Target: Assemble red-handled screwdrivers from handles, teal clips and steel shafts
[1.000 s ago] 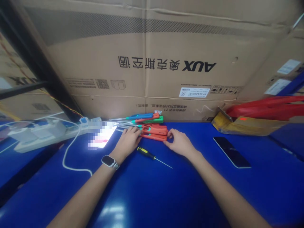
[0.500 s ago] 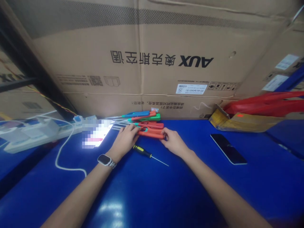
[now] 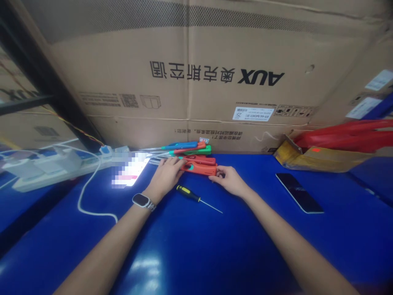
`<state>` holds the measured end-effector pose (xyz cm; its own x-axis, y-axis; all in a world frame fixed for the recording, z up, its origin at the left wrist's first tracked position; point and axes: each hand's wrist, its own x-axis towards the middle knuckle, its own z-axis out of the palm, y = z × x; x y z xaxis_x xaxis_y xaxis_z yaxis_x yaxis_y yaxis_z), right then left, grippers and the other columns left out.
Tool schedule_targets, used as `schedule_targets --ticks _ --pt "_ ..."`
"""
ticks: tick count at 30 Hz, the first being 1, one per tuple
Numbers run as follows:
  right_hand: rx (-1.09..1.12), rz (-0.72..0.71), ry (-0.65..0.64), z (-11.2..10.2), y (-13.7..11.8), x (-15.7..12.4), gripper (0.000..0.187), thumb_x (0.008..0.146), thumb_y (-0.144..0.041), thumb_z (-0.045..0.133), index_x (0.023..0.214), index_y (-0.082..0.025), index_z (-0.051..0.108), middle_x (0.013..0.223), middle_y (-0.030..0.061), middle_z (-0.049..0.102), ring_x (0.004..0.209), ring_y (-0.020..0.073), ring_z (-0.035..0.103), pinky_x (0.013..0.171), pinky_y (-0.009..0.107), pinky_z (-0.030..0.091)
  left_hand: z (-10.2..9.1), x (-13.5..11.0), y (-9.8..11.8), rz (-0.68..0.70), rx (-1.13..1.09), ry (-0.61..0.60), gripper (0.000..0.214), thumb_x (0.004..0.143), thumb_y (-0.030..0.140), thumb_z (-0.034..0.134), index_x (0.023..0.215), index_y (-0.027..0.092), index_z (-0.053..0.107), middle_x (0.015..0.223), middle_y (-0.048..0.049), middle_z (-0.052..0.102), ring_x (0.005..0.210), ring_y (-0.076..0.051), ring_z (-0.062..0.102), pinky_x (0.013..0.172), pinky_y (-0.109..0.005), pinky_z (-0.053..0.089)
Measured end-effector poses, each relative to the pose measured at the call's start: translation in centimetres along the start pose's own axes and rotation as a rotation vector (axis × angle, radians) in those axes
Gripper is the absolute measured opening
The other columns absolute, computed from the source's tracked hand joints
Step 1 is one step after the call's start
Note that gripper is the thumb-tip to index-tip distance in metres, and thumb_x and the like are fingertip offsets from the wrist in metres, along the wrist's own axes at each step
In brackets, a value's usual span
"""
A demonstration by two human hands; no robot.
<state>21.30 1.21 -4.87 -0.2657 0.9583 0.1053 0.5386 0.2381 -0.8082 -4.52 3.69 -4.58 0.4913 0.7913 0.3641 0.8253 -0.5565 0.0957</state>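
Several long-necked gas lighters with blue, green, red and orange handles lie in a bunch on the blue table, their metal necks pointing left. Nearest me is an orange lighter (image 3: 204, 168), its side with the trigger opening facing up. My left hand (image 3: 167, 174), with a watch on its wrist, is curled over the neck end of this lighter and partly hides it. At the handle's right end, my right hand (image 3: 229, 179) has its thumb and fingers closed on the tip. A black and yellow screwdriver (image 3: 188, 193) lies just in front of the lighters.
A lit phone (image 3: 135, 169) lies left of the lighters, beside a white power strip (image 3: 46, 176) and cable. On the right are a dark phone (image 3: 299, 192) and an opened carton (image 3: 325, 159) with red plastic. A large cardboard box (image 3: 215, 49) stands behind.
The view has shifted slightly, moving the scene to the right. The orange lighter has turned, so more of its broad side shows. Both hands stay at its ends.
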Motion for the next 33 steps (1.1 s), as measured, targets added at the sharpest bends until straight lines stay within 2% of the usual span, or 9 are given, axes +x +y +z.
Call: schedule_targets --ticks 6,11,13,16,22,26,29,31,33 --pt "-0.006 -0.005 0.017 -0.8 -0.4 -0.1 0.021 0.083 -0.032 0.063 0.093 -0.014 0.068 0.077 0.0042 0.072 0.063 0.0149 0.055 0.061 0.027 0.041 -2.1 0.3 0.4 0.08 -0.032 0.054 0.034 0.098 0.019 0.048 0.13 0.02 0.058 0.128 -0.0123 0.06 0.117 -0.029 0.059 0.099 -0.046 0.045" --pt "0.041 -0.073 0.034 0.1 -1.3 -0.6 0.032 0.081 -0.033 0.065 0.107 -0.015 0.061 0.071 -0.0019 0.062 0.061 0.0136 0.05 0.059 0.026 0.04 -5.0 -1.8 -0.2 0.063 -0.238 -0.027 0.037 0.095 0.028 0.057 0.132 0.025 0.06 0.131 -0.0096 0.061 0.11 -0.026 0.064 0.095 -0.04 0.05" --pt "0.019 -0.133 0.05 1.0 -1.9 -1.0 0.037 0.08 -0.03 0.068 0.114 -0.018 0.058 0.07 -0.0046 0.058 0.061 0.013 0.049 0.061 0.026 0.04 -5.7 -3.1 -0.8 0.001 -0.301 -0.095 0.037 0.091 0.027 0.062 0.127 0.026 0.064 0.116 -0.0068 0.069 0.1 -0.024 0.067 0.088 -0.037 0.052" --pt "-0.076 -0.191 0.015 2.2 -2.5 -1.5 0.034 0.082 -0.027 0.069 0.113 -0.02 0.06 0.07 -0.0052 0.06 0.061 0.0122 0.051 0.061 0.025 0.039 -5.8 -4.6 -1.5 -0.117 -0.41 -0.207 0.035 0.087 0.031 0.065 0.121 0.023 0.068 0.094 -0.0042 0.073 0.082 -0.022 0.067 0.074 -0.033 0.053" --pt "-0.068 -0.131 -0.019 3.3 -1.6 -0.7 0.031 0.082 -0.032 0.073 0.109 -0.019 0.065 0.065 -0.006 0.058 0.056 0.011 0.048 0.056 0.024 0.035 -5.1 -4.8 -1.9 -0.204 -0.468 -0.263 0.036 0.084 0.037 0.065 0.116 0.02 0.071 0.101 -0.0072 0.074 0.09 -0.024 0.067 0.08 -0.034 0.052" --pt "-0.107 -0.1 -0.028 3.8 -1.4 -0.2 0.035 0.082 -0.028 0.071 0.115 -0.017 0.064 0.064 -0.0062 0.057 0.057 0.0113 0.05 0.059 0.024 0.035 -5.3 -4.5 -1.6 -0.254 -0.43 -0.33 0.041 0.084 0.034 0.064 0.12 0.017 0.07 0.093 -0.0081 0.074 0.082 -0.023 0.066 0.072 -0.032 0.049" --pt "-0.222 -0.137 -0.024 3.4 -2.6 -0.8 0.038 0.084 -0.022 0.065 0.121 -0.019 0.06 0.063 -0.0072 0.054 0.058 0.0119 0.051 0.061 0.025 0.035 -5.5 -4.7 -1.5 -0.265 -0.466 -0.369 0.043 0.084 0.034 0.064 0.122 0.016 0.069 0.083 -0.0054 0.073 0.073 -0.021 0.064 0.066 -0.029 0.046" --pt "-0.342 -0.162 -0.002 3.1 -3.8 -1.6 0.03 0.083 -0.026 0.066 0.112 -0.02 0.061 0.066 -0.0062 0.053 0.06 0.0127 0.05 0.062 0.026 0.035 -5.4 -4.9 -1.5 -0.267 -0.482 -0.38 0.042 0.083 0.035 0.065 0.121 0.016 0.069 0.08 -0.0039 0.072 0.07 -0.02 0.063 0.063 -0.028 0.044" --pt "-0.435 -0.206 -0.068 2.9 -5.0 -2.3 0.031 0.078 -0.041 0.073 0.097 -0.02 0.062 0.072 -0.0034 0.057 0.064 0.0139 0.051 0.063 0.027 0.035 -5.1 -5.1 -1.7 -0.264 -0.479 -0.372 0.04 0.081 0.034 0.065 0.118 0.017 0.07 0.082 -0.0038 0.072 0.07 -0.02 0.062 0.063 -0.028 0.043"
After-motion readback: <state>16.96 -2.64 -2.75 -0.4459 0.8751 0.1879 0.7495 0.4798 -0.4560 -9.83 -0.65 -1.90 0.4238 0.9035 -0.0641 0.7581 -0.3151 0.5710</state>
